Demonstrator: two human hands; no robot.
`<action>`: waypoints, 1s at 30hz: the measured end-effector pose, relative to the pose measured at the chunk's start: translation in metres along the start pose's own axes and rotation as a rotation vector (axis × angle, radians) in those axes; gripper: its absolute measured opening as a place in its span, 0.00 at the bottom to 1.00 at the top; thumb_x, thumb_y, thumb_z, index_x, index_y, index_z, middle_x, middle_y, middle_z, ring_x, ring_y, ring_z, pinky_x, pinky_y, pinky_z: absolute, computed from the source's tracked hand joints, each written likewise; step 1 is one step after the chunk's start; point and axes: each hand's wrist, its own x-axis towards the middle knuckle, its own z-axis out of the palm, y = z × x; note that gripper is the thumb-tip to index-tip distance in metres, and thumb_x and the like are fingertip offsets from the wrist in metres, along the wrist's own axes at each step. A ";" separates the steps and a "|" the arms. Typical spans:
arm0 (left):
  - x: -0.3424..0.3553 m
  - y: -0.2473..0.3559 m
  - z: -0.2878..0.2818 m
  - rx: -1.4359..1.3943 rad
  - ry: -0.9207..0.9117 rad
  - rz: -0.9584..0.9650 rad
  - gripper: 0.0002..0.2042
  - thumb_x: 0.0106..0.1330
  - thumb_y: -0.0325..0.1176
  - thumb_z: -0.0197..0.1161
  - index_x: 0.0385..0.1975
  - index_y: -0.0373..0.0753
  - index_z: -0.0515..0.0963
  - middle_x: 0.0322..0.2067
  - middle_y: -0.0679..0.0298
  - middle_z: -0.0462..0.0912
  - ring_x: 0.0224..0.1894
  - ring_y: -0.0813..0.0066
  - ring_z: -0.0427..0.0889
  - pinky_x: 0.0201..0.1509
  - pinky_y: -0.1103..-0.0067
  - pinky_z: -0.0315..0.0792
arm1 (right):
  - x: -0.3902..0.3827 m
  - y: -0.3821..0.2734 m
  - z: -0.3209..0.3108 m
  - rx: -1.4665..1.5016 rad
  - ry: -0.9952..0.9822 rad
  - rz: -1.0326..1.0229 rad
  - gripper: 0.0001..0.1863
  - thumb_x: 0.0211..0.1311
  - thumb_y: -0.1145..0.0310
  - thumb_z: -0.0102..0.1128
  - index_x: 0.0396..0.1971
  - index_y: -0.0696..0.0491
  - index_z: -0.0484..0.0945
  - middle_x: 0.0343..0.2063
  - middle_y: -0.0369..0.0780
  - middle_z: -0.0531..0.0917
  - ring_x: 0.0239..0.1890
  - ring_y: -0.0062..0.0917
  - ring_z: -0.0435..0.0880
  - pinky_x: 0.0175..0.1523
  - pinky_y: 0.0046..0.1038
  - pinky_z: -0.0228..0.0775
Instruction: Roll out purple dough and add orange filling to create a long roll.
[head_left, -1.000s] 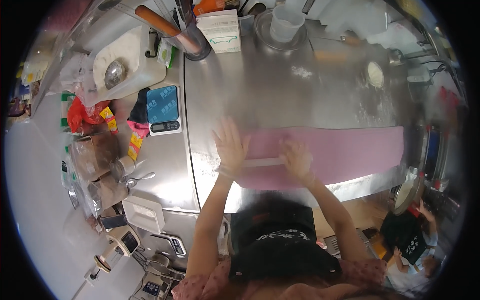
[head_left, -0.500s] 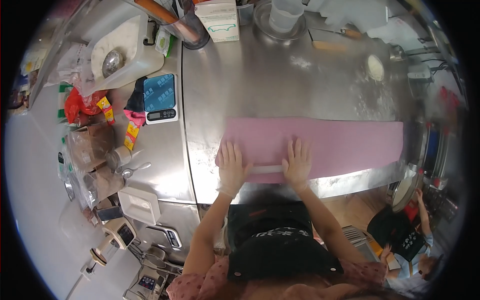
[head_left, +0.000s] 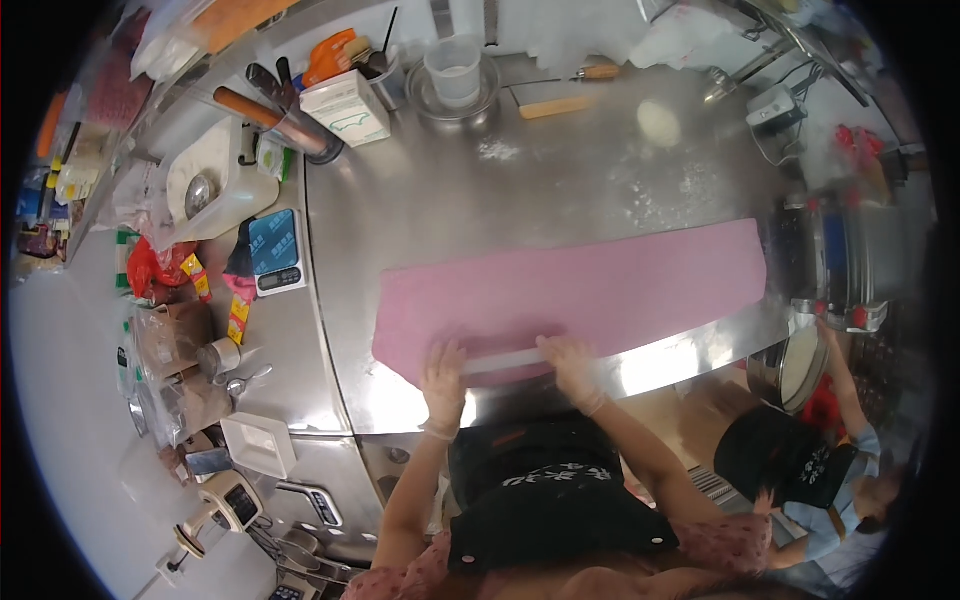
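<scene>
A brushed stainless-steel table [head_left: 430, 215], dusted with white flour [head_left: 655, 200] at one o'clock, carries a long, flat pink dough sheet [head_left: 580, 285]. A dark fabric apron [head_left: 540, 448] with white lettering hangs at six. The left hand [head_left: 445, 388] and right hand [head_left: 573, 372] lie over opposite ends of a slim white rolling pin [head_left: 502, 362], dough spreading from ten to two o'clock of them; whether they grip, I cannot tell.

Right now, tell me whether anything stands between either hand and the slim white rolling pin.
Nothing visible: the left hand and right hand are at opposite ends of the white rolling pin, which lies on the flat pink dough sheet.
</scene>
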 end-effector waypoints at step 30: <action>0.210 0.093 0.081 0.263 -0.309 -0.109 0.45 0.62 0.53 0.60 0.70 0.27 0.51 0.71 0.41 0.52 0.74 0.42 0.48 0.73 0.48 0.45 | 0.096 0.163 -0.061 -0.188 0.140 -0.041 0.32 0.54 0.57 0.64 0.61 0.48 0.71 0.56 0.37 0.73 0.60 0.34 0.69 0.62 0.41 0.60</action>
